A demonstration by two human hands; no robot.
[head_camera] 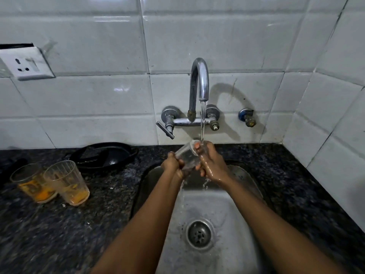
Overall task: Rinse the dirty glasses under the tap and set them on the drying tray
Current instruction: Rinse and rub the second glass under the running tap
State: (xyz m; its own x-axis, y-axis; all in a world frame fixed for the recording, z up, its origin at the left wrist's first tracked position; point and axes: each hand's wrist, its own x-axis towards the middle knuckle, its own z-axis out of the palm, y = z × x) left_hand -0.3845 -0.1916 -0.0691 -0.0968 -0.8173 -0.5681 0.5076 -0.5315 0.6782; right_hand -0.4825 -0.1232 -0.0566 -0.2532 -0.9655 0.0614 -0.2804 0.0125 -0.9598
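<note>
tap: shiny chrome metal
sink: dull wet steel
counter: speckled polished stone
wall tiles: glossy white ceramic

White tiled wall; speckled countertop

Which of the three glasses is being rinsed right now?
The clear glass tilted under the tap stream, held by both hands over the sink. The other two glasses stand on the counter with orange residue.
</note>
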